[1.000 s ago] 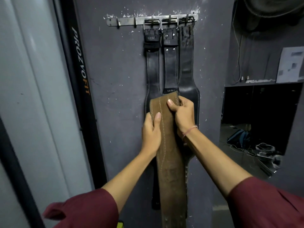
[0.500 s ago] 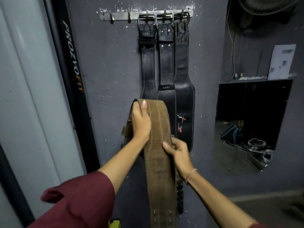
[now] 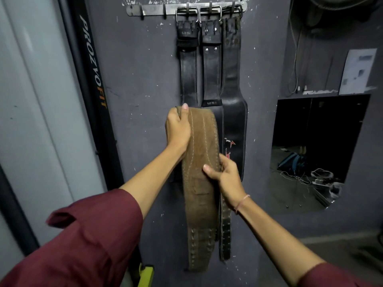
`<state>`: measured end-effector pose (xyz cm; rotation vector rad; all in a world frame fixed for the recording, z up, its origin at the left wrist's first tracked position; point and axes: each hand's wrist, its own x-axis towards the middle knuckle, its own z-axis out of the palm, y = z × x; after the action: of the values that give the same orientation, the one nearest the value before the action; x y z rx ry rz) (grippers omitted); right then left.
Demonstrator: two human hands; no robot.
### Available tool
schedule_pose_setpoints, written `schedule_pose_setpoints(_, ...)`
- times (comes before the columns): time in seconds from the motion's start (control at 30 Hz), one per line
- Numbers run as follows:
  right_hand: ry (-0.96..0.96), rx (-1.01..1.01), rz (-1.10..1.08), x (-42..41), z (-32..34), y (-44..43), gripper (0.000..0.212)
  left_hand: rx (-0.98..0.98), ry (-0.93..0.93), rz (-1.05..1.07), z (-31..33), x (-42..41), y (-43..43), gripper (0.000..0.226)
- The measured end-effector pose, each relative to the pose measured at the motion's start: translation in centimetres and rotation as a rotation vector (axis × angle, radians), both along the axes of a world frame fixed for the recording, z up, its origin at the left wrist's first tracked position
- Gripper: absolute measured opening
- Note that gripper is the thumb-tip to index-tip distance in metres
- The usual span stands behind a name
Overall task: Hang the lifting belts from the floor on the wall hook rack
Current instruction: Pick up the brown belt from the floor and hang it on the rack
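A brown suede lifting belt point(image 3: 202, 141) is folded over in front of the wall, its holed end hanging down. My left hand point(image 3: 178, 127) grips the fold at the top left. My right hand point(image 3: 224, 175) pinches the belt's right edge lower down. Above, a metal hook rack point(image 3: 153, 9) is fixed to the dark wall. Three black belts point(image 3: 210, 65) hang from its right-hand hooks; the two hooks at the left are bare. The brown belt's buckle end is hidden behind the fold.
A black upright marked PROZVOFIT point(image 3: 93, 65) stands left of the rack beside a pale panel point(image 3: 31, 100). To the right a dark opening point(image 3: 317, 146) shows cables and gear on a floor. A paper sheet point(image 3: 358, 71) leans above it.
My left hand shifted left and gripped the folded top of the brown belt. My right hand slid down from the top to the belt's right edge. The view drew closer to the wall.
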<state>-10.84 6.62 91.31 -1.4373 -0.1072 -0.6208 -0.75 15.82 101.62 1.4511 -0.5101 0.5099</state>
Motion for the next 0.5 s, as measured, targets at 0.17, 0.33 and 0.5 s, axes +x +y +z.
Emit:
schedule_pose_setpoints(0.17, -0.12, 0.082, -0.108, 1.0, 4.7, 0.3, 0.024, 0.119, -0.067, 0.019, 0.6, -1.1, -0.1, 0.033)
schedule_pose_setpoints(0.33, -0.196, 0.152, -0.155, 2.3, 7.2, 1.2, 0.024, 0.207, -0.24, 0.072, -3.1, -3.3, 1.5, 0.033)
schedule_pose_setpoints(0.5, -0.183, 0.225, -0.162, 3.8, 9.4, 0.4, 0.021, 0.233, -0.259, 0.054, -10.1, -4.6, 2.4, 0.033)
